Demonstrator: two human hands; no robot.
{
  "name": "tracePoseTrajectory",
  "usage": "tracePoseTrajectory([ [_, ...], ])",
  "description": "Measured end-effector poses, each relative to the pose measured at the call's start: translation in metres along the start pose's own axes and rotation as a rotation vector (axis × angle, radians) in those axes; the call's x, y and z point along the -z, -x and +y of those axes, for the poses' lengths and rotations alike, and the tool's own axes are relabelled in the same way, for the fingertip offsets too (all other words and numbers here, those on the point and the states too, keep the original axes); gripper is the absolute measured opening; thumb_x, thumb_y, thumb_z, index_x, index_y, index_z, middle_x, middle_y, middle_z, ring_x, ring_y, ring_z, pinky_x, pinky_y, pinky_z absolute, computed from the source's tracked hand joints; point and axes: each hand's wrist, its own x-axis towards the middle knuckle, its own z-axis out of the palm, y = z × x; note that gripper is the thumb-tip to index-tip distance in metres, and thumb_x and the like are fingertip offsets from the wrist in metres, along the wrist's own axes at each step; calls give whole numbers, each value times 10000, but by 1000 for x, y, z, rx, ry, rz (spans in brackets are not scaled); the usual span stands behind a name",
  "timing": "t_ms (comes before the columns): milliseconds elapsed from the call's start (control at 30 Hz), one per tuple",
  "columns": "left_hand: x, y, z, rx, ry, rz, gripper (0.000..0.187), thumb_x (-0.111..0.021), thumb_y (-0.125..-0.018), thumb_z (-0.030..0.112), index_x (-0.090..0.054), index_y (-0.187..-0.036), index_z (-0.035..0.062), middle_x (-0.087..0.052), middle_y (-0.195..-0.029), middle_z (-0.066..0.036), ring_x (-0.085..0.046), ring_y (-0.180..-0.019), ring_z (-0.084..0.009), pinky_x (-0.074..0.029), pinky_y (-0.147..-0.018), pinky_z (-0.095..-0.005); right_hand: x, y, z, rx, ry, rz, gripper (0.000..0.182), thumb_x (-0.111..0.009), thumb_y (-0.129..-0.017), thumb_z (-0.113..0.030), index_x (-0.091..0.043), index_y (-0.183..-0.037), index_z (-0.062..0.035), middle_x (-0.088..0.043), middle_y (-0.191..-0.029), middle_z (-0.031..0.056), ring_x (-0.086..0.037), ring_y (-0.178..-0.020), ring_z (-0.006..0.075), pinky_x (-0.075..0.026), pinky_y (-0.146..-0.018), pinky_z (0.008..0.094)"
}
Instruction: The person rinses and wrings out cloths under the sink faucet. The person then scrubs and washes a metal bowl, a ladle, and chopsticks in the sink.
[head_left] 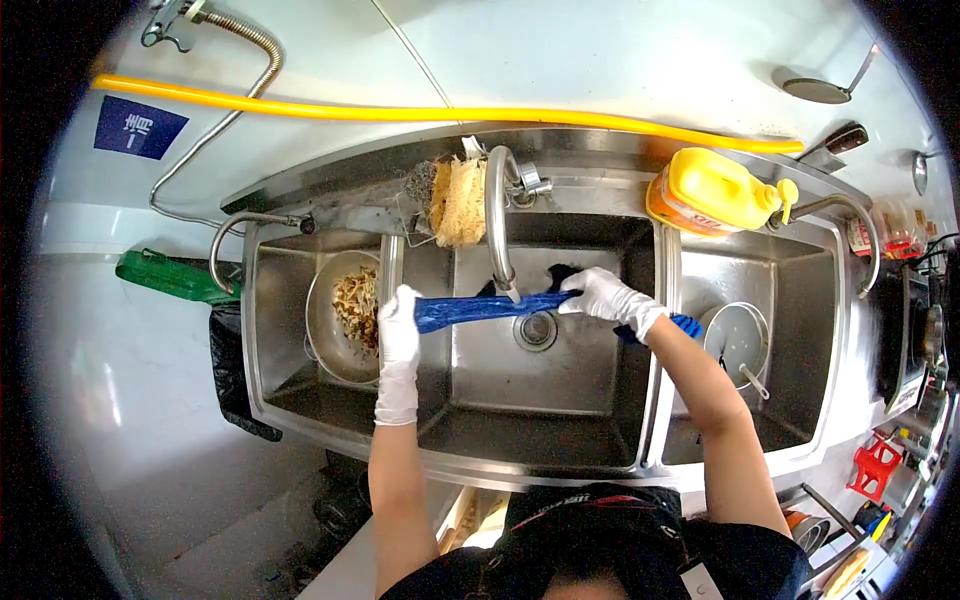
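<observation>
Got the blue cloth (490,308) twisted into a long rope, stretched sideways under the faucet (499,225), my left hand (398,345) clenched on one end, my right hand (610,296) gripping the other. Steel sink (560,400) below, white tiled wall beyond, yellow detergent jug (712,190) past my right hand.

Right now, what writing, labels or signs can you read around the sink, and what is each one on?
"清": white character, with a dash-like mark beside it, on the blue sign on the wall, seen sideways.
Label on the yellow jug: red print, too blurred to read.
Red-and-white print at the waist of the person's dark clothing: too small to read.
Packets at the far right: print unreadable.
Nothing else legible.
</observation>
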Motion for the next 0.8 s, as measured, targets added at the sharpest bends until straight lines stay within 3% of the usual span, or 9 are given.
tracePoseTrajectory([
  [67, 18, -3, -3, 80, 209, 6, 310, -523, -915, 307, -565, -748, 49, -553, -691, 9, -524, -627, -74, -456, -614, -236, -1, -2, 14, 39, -415, -6, 195, -676, -782, -139, -645, -938, -26, -659, -854, 57, -581, -799, 131, -451, -764, 283],
  [133, 17, -3, -14, 164, 336, -51, 268, -545, -898, 299, -576, -908, 33, -581, -834, -37, -568, -749, -116, -481, -713, -255, 15, 3, -22, 94, -602, 14, 149, -649, -810, -127, -639, -909, -16, -637, -813, 17, -519, -763, 75, -439, -739, 252],
  [267, -40, 2, -40, 279, 198, -428, 313, -583, -879, 206, -536, -1123, 15, -569, -1011, -71, -560, -922, -144, -454, -818, -237, -4, -19, -72, 246, -677, -35, 166, -637, -819, -163, -645, -925, -36, -654, -796, 59, -572, -739, 128, -447, -722, 278],
  [367, -76, 23, -10, 69, 39, -610, 280, -617, -842, 127, -551, -1088, 13, -574, -941, -18, -531, -854, -77, -448, -759, -214, -5, -31, -81, 197, -221, 41, 184, -650, -795, -228, -666, -952, -134, -645, -822, 146, -608, -723, 276, -457, -714, 336],
  [500, -90, 24, 25, 91, -525, -670, 128, -629, -829, 134, -598, -827, 10, -534, -697, 24, -506, -652, -80, -434, -640, -234, 3, -24, -65, 207, -596, 230, 152, -621, -818, -150, -635, -833, 0, -630, -730, 65, -557, -687, 121, -459, -687, 260],
  [600, -93, 27, 4, 78, -335, -497, 128, -620, -840, 140, -596, -837, 14, -525, -688, 26, -482, -629, -71, -403, -592, -224, -13, -17, -34, 161, -646, 463, 176, -613, -832, -128, -611, -960, -7, -612, -902, 43, -537, -834, 109, -444, -759, 256],
  [667, -94, 30, -11, 117, -88, -391, 130, -578, -870, 149, -593, -872, 20, -546, -756, 20, -491, -670, -66, -404, -620, -206, -37, -8, -10, -52, -889, 498, 608, -719, -741, -231, -444, -1227, 10, -541, -1131, 160, -506, -1062, 231, -387, -943, 310],
  [767, -90, 34, -15, 289, 145, -328, 200, -509, -912, 180, -573, -1007, 16, -564, -841, 0, -527, -728, -72, -444, -689, -208, -97, -12, 26, 9, -388, 367, 1214, -857, -504, -373, -132, -1406, -5, -311, -1357, 283, -292, -1281, 372, -219, -1079, 379],
  [800, -93, 39, -5, 320, 214, -337, 217, -509, -913, 200, -572, -1010, 15, -565, -841, -3, -529, -726, -73, -447, -683, -213, -109, -14, 15, 204, -385, 377, 1258, -858, -494, -388, -85, -1412, -11, -338, -1317, 305, -337, -1241, 398, -254, -1058, 394],
])
